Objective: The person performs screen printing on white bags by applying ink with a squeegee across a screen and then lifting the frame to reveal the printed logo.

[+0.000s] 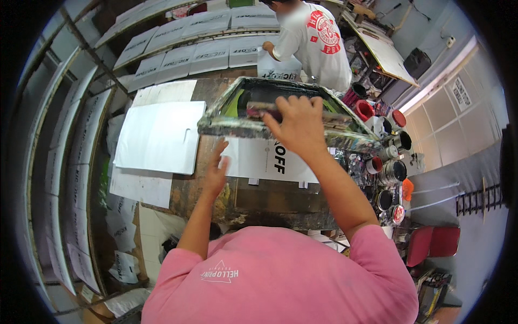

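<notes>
The right hand (298,125) grips the near rail of a paint-crusted, wood-framed printing screen (280,116), tilted up over the stained worktop (216,197). The left hand (216,170), fingers spread, rests on a white printed plastic bag (264,159) under the screen, mid-worktop.

Pretty clearly a screen-printing workshop: ink-caked printing frame (286,116) under the fingers, open ink cans (393,171) crowded just right of them, freshly printed white sheets drying on racks (178,54) above and to the left, everything smeared with paint.
</notes>
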Motion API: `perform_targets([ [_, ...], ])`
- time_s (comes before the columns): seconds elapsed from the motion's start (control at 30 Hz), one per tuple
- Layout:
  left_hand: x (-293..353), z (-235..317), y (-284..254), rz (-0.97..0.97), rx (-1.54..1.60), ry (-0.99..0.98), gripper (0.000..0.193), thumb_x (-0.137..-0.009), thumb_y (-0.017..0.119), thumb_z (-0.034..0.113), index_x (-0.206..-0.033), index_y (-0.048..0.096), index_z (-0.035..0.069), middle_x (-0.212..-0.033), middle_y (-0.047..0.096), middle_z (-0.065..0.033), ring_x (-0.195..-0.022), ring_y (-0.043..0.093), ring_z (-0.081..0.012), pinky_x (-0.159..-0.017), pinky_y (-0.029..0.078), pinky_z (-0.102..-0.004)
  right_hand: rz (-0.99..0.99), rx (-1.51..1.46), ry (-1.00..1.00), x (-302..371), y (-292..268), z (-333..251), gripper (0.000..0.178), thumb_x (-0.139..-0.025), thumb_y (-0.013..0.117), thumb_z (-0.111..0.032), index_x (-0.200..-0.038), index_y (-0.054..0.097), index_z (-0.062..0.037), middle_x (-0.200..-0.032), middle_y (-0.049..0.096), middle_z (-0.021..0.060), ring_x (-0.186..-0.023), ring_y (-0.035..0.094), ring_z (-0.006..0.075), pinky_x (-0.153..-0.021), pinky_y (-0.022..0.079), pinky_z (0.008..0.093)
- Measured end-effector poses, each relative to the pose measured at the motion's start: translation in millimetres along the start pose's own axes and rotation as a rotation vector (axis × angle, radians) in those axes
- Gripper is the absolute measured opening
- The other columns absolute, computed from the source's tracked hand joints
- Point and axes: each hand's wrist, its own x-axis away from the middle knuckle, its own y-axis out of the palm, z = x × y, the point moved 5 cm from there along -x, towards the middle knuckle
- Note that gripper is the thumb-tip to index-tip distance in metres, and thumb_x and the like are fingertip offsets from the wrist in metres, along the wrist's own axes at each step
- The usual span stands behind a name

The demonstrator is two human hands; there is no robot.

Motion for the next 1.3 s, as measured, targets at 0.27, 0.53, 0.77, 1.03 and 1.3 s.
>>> perform_targets([
  [0.27, 53.1, -124.7, 76.4, -0.171, -1.009, -0.185, 0.109, -0.092, 0.037, 0.086, -0.167, 0.024, 0.008, -0.17, 0.009, -0.0345, -0.16, -0.001, -0.0477, -0.116, -0.011, -0.076, 0.004, 0.006, 0.031, -47.5, -11.1, 17.6, 0.048, -0.094, 0.065, -0.053, -0.09, 0.071, -0.0057, -0.084, 0.071, 0.0131, -0.084, 0.067, 0.031, -0.089, 0.038, 0.0486],
  [0.53, 37.7, -81.2, 84.6, -0.196, -0.867, -0.216, 0.106, -0.097, 0.043, 0.078, -0.162, 0.027, -0.005, -0.17, 0.024, -0.0251, -0.161, 0.012, -0.0391, -0.122, 0.001, -0.0709, 0.052, -0.008, 0.019, -52.0, -13.3, 21.0, 0.048, -0.094, 0.064, -0.052, -0.087, 0.072, -0.0047, -0.084, 0.072, 0.0144, -0.079, 0.067, 0.0328, -0.086, 0.038, 0.0475],
  [0.77, -44.0, -25.1, 60.4, 0.317, -0.141, 0.005, 0.051, -0.098, 0.068, 0.024, -0.135, 0.062, -0.01, -0.125, 0.069, -0.0313, -0.099, 0.073, -0.0365, -0.087, 0.058, -0.0389, -0.044, 0.001, 0.056, -65.2, -15.4, 25.9, 0.05, -0.095, 0.061, -0.053, -0.093, 0.073, -0.0046, -0.085, 0.073, 0.015, -0.084, 0.07, 0.0336, -0.09, 0.039, 0.0484],
  [1.03, 5.3, -75.9, -39.1, 0.467, 0.145, -0.156, 0.054, -0.092, 0.061, 0.001, -0.146, 0.061, 0.006, -0.073, 0.064, -0.0042, -0.061, 0.054, -0.0075, -0.058, 0.047, -0.0275, -0.05, -0.022, 0.047, -59.0, -10.8, 20.3, 0.046, -0.095, 0.064, -0.05, -0.097, 0.072, -0.0051, -0.092, 0.072, 0.0147, -0.094, 0.067, 0.033, -0.091, 0.039, 0.0508],
  [1.3, -4.6, -173.5, -225.8, 0.558, -0.324, -0.332, 0.07, -0.078, 0.071, 0.009, -0.146, 0.057, 0.004, -0.112, 0.072, -0.0153, -0.085, 0.066, -0.0213, -0.08, 0.056, -0.0348, -0.099, -0.013, 0.113, -62.4, -18.1, 8.7, 0.038, -0.095, 0.064, -0.041, -0.101, 0.069, -0.003, -0.096, 0.069, 0.0163, -0.099, 0.064, 0.0357, -0.097, 0.04, 0.0487],
])
